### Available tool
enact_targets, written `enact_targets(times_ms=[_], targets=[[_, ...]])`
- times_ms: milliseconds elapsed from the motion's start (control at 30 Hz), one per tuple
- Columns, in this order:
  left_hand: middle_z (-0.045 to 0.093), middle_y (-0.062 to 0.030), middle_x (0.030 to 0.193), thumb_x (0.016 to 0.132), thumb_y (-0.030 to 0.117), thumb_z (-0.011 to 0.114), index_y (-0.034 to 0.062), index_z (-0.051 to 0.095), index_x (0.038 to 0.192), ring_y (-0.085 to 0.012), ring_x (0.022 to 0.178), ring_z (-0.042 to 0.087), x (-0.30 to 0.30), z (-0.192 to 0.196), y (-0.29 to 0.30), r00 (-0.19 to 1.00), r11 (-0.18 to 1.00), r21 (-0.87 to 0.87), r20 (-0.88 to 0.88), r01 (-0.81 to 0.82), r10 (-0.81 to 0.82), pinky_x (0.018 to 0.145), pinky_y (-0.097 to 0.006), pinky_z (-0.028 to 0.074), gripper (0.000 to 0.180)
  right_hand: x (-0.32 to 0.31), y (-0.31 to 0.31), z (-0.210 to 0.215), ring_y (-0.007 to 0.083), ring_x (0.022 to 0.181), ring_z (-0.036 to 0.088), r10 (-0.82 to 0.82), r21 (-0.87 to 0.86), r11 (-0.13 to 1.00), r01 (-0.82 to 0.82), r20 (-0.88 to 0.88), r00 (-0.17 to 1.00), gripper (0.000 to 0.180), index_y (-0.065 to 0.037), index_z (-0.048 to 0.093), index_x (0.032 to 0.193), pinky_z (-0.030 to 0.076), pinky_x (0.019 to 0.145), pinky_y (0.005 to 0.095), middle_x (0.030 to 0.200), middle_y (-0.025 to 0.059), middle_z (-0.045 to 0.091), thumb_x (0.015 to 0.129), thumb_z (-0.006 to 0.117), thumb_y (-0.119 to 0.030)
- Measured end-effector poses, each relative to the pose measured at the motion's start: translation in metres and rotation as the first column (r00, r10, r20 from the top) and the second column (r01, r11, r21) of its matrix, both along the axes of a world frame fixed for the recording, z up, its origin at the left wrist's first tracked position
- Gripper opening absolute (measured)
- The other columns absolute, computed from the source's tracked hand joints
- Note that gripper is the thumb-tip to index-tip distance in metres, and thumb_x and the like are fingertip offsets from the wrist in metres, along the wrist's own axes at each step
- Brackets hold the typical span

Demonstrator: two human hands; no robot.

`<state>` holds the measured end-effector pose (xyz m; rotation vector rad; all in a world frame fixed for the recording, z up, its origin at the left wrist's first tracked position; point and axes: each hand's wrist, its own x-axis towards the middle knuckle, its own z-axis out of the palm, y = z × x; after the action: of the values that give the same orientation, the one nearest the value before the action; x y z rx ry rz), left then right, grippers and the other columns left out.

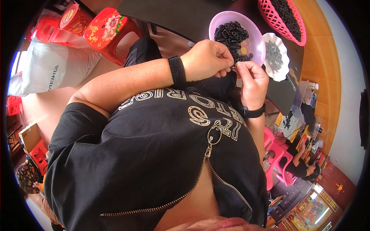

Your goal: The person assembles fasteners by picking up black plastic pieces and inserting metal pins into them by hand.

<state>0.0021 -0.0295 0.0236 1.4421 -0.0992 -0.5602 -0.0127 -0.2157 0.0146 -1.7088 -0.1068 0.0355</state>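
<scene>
My left hand (206,59) reaches in from the left, its fingertips pinched together. Just right of it, my right hand (253,81) is closed in a pinch too, thumb uppermost. Where the fingertips meet, a small black piece (233,66) shows between them; its exact shape is mostly covered. Both hands are at the near rim of a lilac plastic bowl (257,40). Inside lie many black oval ring-like pieces (231,35) and a few yellowish bits (243,50). To the bowl's right, a white scalloped dish (284,54) holds small grey, clear-looking parts (273,56).
A pink lattice basket (268,17) full of black pieces is at the far right of the dark table (165,13). Red stools (111,29) and a large white sack (58,67) stand left. At lower right, another person (298,165) is near pink chairs (283,165).
</scene>
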Motion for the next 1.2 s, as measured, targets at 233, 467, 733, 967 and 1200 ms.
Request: enact_targets(times_ms=[233,467,733,967,1200], targets=[[0.065,-0.0046,0.078,0.094,0.009,0.057,-0.0011,0.065,0.095,-0.0069,0.065,0.059,0.002,-0.011,-0.002,1.000,1.000,-0.017,0.018,-0.015,0.016,0.048,-0.020,0.048,0.012,0.002,-0.001,0.000,0.0031,0.069,0.053,-0.012,0.043,0.999,0.013,-0.024,1.000,0.006,0.001,0.066,0.084,0.041,0.064,0.0175,0.076,-0.0009,0.064,0.088,0.066,-0.003],[0.066,-0.0039,0.079,0.093,0.008,0.058,-0.0003,0.065,0.096,-0.0064,0.066,0.060,0.002,-0.006,-0.001,1.000,1.000,-0.011,-0.029,0.002,-0.002,0.053,-0.019,0.050,0.011,0.002,0.001,0.001,0.0038,0.070,0.054,0.012,-0.018,1.000,-0.013,-0.015,1.000,0.007,0.001,0.066,0.083,0.042,0.065,0.0181,0.076,-0.0013,0.063,0.088,0.066,-0.004],[0.066,-0.0036,0.077,0.092,0.007,0.059,-0.0003,0.064,0.096,-0.0069,0.067,0.061,0.000,-0.007,-0.001,1.000,0.999,-0.033,-0.001,-0.019,0.019,0.055,-0.019,0.051,0.010,0.002,0.003,-0.001,0.0029,0.064,0.049,0.011,0.014,1.000,-0.010,-0.047,0.999,0.009,-0.001,0.066,0.082,0.038,0.059,0.0178,0.071,-0.0037,0.059,0.089,0.066,-0.007],[0.065,-0.0040,0.076,0.092,0.007,0.059,-0.0008,0.065,0.095,-0.0071,0.066,0.061,-0.001,-0.004,-0.002,0.999,1.000,0.005,0.030,-0.018,0.018,0.052,-0.020,0.051,0.010,0.000,0.003,0.002,0.0020,0.064,0.047,0.018,-0.044,0.999,-0.018,0.005,1.000,0.008,0.000,0.066,0.082,0.038,0.059,0.0177,0.071,-0.0048,0.058,0.088,0.066,-0.004],[0.065,-0.0042,0.075,0.092,0.009,0.059,-0.0008,0.065,0.094,-0.0066,0.064,0.061,-0.003,-0.001,-0.002,1.000,1.000,0.020,0.004,-0.022,0.022,0.047,-0.019,0.048,0.011,-0.004,0.005,0.005,0.0011,0.065,0.048,0.014,-0.118,0.993,-0.010,0.036,0.999,0.007,0.001,0.066,0.082,0.039,0.060,0.0171,0.071,-0.0049,0.059,0.088,0.066,-0.002]])
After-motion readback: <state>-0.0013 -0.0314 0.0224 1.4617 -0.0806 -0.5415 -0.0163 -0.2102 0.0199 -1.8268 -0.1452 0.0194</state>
